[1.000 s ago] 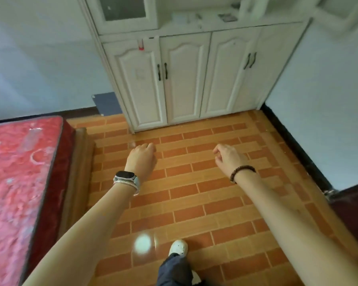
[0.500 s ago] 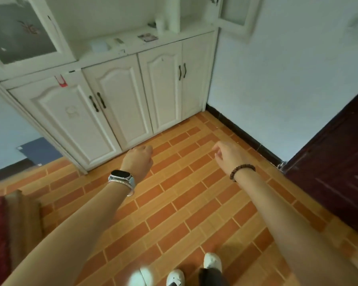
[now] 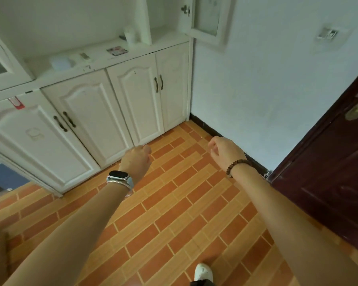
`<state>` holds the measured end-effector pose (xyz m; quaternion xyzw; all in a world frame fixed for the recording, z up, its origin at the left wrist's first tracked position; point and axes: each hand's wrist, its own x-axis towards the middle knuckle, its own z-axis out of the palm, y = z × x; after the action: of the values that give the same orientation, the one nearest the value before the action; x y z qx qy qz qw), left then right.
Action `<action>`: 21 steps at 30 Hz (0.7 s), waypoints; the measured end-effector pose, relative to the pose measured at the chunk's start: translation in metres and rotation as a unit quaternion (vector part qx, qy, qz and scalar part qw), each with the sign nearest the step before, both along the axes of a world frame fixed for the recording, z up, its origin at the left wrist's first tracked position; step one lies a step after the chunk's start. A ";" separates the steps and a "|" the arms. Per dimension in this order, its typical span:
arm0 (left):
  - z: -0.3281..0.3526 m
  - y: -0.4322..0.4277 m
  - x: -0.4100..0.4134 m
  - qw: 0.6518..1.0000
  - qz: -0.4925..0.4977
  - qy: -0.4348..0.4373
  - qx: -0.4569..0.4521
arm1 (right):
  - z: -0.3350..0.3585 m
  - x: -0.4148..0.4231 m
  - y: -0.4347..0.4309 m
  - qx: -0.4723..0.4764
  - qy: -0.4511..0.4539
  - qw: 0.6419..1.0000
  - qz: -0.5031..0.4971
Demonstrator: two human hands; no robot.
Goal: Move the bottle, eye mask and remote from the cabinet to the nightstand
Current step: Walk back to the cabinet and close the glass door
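The white cabinet [image 3: 132, 96] stands ahead on the left, its open shelf holding the task's objects. A white bottle [image 3: 129, 36] stands upright at the back of the shelf. A white remote [image 3: 84, 56] lies flat nearer the front, and a pale soft item, probably the eye mask [image 3: 60, 62], lies to its left. My left hand [image 3: 135, 159] and my right hand [image 3: 225, 151] hang in front of me over the floor, well below the shelf. Both have loosely curled fingers and hold nothing.
A printed card [image 3: 117, 51] lies on the shelf between remote and bottle. A glass cabinet door [image 3: 207, 19] hangs open at the upper right. A dark red door [image 3: 329, 172] stands on the right beside the white wall. The floor is orange tile [image 3: 174, 213], with my shoe [image 3: 203, 272] below.
The view has swung right and closer to the cabinet. The red bed has left the view and the dark door has come in. Both hands stay empty.
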<state>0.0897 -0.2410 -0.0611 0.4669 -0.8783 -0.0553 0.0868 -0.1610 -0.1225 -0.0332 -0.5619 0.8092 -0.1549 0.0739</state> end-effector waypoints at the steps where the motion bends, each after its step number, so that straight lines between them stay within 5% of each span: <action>1: 0.002 -0.004 -0.011 1.000 0.000 0.001 -0.006 | 0.003 -0.010 -0.004 -0.004 0.001 1.000 0.002; 21: -0.004 -0.156 -0.174 0.999 -0.007 0.032 -0.031 | 0.002 -0.167 -0.159 -0.003 0.042 0.999 0.016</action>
<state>-0.0845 -0.3970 -0.0652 0.4557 -0.8797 -0.0433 0.1285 -0.3282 -0.2818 -0.0312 -0.5807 0.8022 -0.1323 0.0407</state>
